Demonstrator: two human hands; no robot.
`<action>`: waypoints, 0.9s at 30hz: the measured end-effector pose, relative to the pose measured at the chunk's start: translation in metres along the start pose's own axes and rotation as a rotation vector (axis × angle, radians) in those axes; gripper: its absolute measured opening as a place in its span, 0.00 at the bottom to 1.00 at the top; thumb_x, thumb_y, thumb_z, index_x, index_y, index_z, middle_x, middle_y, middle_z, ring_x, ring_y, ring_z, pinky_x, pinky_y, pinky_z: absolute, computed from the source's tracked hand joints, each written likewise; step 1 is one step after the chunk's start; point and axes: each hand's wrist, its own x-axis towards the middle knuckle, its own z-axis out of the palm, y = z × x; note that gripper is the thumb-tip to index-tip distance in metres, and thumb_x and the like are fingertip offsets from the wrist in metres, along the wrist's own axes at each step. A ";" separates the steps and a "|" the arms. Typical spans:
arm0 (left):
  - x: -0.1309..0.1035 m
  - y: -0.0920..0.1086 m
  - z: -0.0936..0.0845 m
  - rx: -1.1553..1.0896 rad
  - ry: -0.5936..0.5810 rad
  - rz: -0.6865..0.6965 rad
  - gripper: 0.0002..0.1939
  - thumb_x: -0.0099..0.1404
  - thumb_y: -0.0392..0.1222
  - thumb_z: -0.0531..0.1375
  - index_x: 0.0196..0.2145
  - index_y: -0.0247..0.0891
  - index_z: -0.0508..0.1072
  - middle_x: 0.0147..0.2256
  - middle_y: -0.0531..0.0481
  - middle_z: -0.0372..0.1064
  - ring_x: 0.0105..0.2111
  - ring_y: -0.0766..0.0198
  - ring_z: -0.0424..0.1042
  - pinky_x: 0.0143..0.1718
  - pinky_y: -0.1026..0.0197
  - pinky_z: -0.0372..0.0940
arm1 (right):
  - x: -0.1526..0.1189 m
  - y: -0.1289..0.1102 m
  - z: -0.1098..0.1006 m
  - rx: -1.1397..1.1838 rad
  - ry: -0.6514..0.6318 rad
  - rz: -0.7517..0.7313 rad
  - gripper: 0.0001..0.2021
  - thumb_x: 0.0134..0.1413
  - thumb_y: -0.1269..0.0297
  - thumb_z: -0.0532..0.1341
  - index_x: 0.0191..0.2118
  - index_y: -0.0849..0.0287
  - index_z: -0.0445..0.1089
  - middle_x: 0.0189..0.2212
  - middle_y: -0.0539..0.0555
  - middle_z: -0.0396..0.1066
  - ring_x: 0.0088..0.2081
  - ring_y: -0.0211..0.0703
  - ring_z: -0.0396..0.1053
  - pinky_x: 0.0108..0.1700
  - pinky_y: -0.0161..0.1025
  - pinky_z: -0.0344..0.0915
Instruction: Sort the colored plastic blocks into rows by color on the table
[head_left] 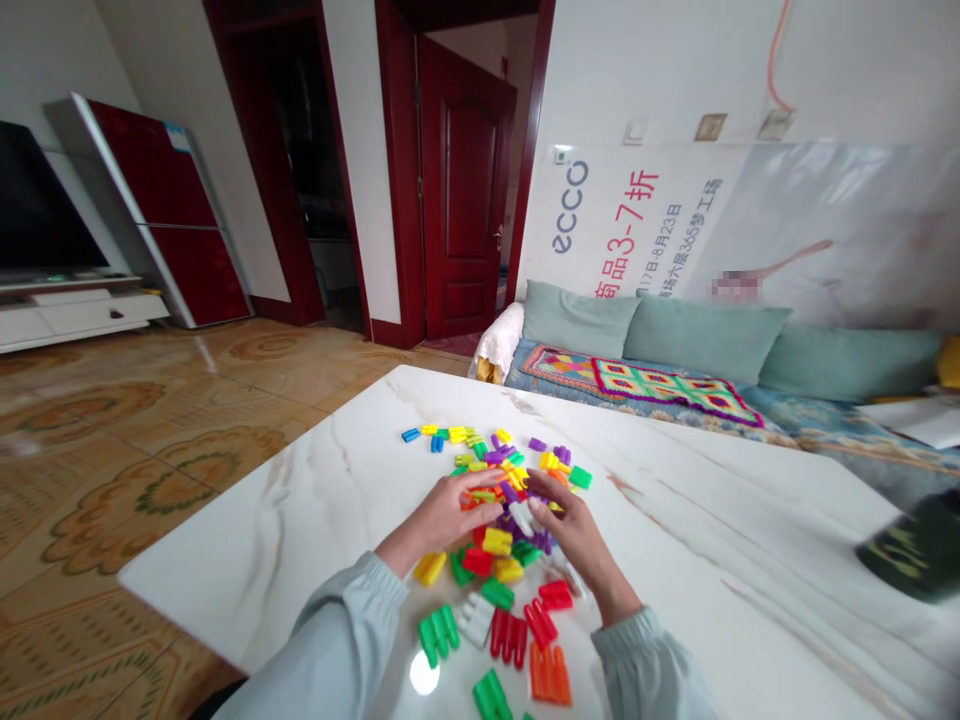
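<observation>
A pile of colourful plastic building blocks (497, 541) in red, yellow, green, purple, orange, blue and white lies across the white table (315, 500). Over the pile's left side reaches my left hand (459, 508), its fingers stretched out and its thumb apart from them. My right hand (568, 515) is at the pile's right side with fingers curved and spread. Its thumb is beside a white block (522, 517); whether they touch I cannot tell. Closer to me lie a dark red block (508, 638), an orange block (550, 675) and a green block (439, 634). Both hands cover part of the pile.
A dark green object (915, 550) with light markings is at the table's right edge. Behind the table stands a sofa with teal cushions (705, 335) and a crocheted cover (667, 385). A red door (465, 190) and a red fridge (165, 190) are farther back.
</observation>
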 end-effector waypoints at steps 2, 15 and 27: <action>0.009 -0.015 -0.017 0.089 0.073 -0.021 0.23 0.64 0.51 0.61 0.54 0.39 0.74 0.51 0.42 0.75 0.52 0.52 0.73 0.53 0.52 0.67 | 0.003 0.018 -0.013 -0.096 0.169 0.030 0.26 0.52 0.41 0.61 0.47 0.58 0.76 0.47 0.62 0.76 0.50 0.58 0.72 0.51 0.53 0.67; 0.098 -0.161 -0.086 0.582 0.372 -0.495 0.30 0.69 0.58 0.49 0.62 0.40 0.64 0.64 0.42 0.58 0.67 0.47 0.50 0.67 0.43 0.44 | 0.111 0.130 -0.079 -0.604 0.073 0.061 0.35 0.62 0.39 0.43 0.68 0.53 0.53 0.67 0.56 0.54 0.67 0.55 0.51 0.67 0.67 0.34; 0.136 -0.142 -0.020 -0.217 -0.124 0.013 0.31 0.66 0.64 0.53 0.53 0.37 0.75 0.59 0.41 0.67 0.61 0.46 0.63 0.64 0.50 0.53 | 0.117 0.105 -0.054 -0.033 -0.264 -0.096 0.27 0.64 0.43 0.51 0.61 0.52 0.64 0.61 0.55 0.64 0.63 0.53 0.60 0.65 0.54 0.54</action>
